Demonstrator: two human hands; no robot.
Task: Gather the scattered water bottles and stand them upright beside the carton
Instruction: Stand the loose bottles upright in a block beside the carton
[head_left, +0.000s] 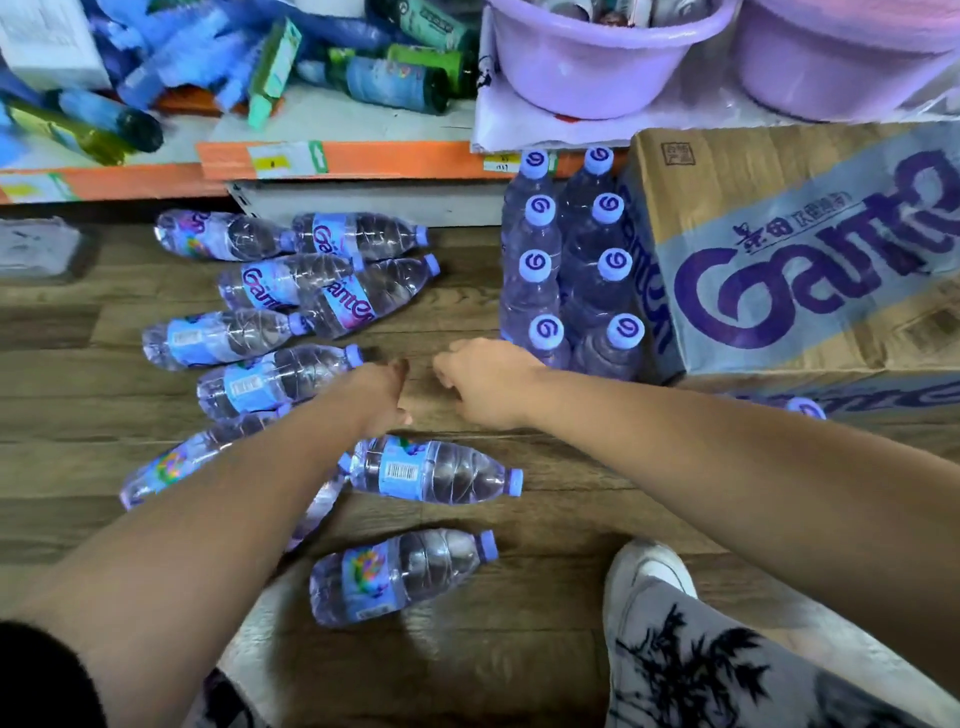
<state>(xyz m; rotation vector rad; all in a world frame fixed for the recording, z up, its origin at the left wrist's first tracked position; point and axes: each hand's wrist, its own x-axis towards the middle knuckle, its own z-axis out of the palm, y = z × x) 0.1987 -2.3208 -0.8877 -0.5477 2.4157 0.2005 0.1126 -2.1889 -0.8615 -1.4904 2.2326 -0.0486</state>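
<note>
Head view: the scattered bottles (270, 382) lie on their sides across the wooden floor (571, 499) at left (roughly ten, some overlapping), not yet gathered. The left hand (387, 395) and right hand (480, 384) hover close together, fingers curled under, gripping nothing, likely between pickups. Rightward, eight upright bottles (566, 270) stand in two rows against the carton (810, 249), probably packed tight for steadiness

left hand (387, 396) curled, right hand (485, 383) curled
</note>
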